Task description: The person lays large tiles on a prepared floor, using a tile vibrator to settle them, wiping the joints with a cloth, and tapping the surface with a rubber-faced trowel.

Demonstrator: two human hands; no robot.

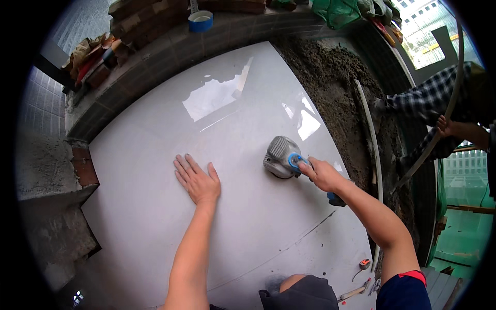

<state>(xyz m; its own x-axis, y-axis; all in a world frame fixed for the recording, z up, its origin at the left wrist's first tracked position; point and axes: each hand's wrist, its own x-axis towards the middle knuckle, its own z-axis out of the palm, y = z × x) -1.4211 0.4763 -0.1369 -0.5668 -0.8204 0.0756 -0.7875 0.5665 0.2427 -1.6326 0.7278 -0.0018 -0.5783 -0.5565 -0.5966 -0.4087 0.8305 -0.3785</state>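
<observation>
My left hand [199, 181] lies flat on a large pale, glossy floor tile [139, 175], its fingers spread and nothing under them but the tile. To the right, my right hand [326, 174] is wrapped around the handle of a grey and blue tile vibrator [280, 154]. The round head of this tool rests on the tile, and a dark blue block at the handle's rear shows below my wrist. Between the tile under my hands and the part nearer my knees runs a thin joint line.
Dark wet mortar [330, 77] borders the tile's right edge, with a long pale strip [371, 129] on it. Another person's hand [443, 126] grips a long pole at right. A tape measure [365, 264] and hammer [354, 293] lie near my knees. A blue-rimmed roll [200, 21] sits on the far ledge.
</observation>
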